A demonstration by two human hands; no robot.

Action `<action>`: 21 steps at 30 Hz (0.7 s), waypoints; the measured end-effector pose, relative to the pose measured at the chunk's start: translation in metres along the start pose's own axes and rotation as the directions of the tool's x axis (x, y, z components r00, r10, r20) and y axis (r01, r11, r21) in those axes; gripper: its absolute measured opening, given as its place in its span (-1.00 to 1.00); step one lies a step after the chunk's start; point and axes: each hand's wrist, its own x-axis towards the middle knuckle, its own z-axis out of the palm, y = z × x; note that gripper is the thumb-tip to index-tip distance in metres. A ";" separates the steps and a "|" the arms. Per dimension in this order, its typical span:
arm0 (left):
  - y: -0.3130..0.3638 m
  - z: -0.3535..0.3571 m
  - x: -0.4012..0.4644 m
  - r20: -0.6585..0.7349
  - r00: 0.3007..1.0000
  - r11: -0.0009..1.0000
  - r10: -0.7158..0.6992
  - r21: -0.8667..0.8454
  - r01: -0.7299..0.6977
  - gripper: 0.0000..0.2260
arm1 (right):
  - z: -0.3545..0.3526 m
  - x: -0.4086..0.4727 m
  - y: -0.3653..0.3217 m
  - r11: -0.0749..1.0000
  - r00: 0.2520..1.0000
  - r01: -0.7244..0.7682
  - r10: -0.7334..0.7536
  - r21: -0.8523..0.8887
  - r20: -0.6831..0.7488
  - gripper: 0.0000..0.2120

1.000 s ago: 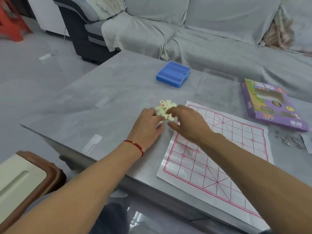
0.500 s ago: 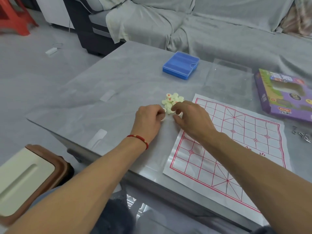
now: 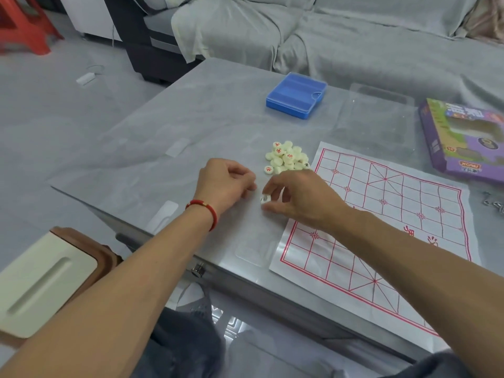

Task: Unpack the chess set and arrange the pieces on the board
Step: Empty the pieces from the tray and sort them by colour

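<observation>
A pile of small cream chess discs (image 3: 286, 158), some with red characters, lies on the grey table (image 3: 191, 126) just left of the paper board (image 3: 395, 214), a white sheet with a red grid. My right hand (image 3: 300, 200) pinches one cream disc (image 3: 265, 199) between thumb and fingers, just below the pile and left of the board. My left hand (image 3: 226, 184), with a red cord at the wrist, rests beside it with curled fingers; whether it holds a piece is hidden.
A blue plastic case (image 3: 297, 95) sits at the back of the table. A clear plastic tray (image 3: 376, 121) lies behind the board, a purple game box (image 3: 463, 137) at the right edge, small metal bits (image 3: 493, 204) below it. A grey sofa stands behind.
Both hands have drawn back from the pile toward me. My right hand now holds a single disc lifted away from the heap. The camera has tilted down.
</observation>
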 end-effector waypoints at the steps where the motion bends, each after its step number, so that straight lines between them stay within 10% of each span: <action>1: -0.003 -0.006 0.005 -0.065 0.997 0.993 0.049 0.112 -0.042 -0.96 | 0.004 -0.002 -0.004 0.999 0.996 0.051 -0.050 -0.016 0.068 -0.76; 8: -0.011 -0.006 0.018 -0.048 0.979 0.925 0.196 0.341 -0.169 -0.91 | 0.016 -0.005 -0.022 0.975 0.950 0.215 -0.197 -0.051 0.242 -0.71; 15: -0.005 0.015 0.025 0.116 0.939 0.789 0.322 0.515 -0.335 -0.67 | 0.003 0.011 0.020 0.966 0.968 -0.192 0.158 -0.171 -0.193 -0.83; 21: -0.003 0.021 0.026 0.111 0.911 0.674 0.398 0.639 -0.372 -0.77 | 0.008 0.021 0.021 0.930 0.943 -0.284 0.227 -0.234 -0.245 -0.75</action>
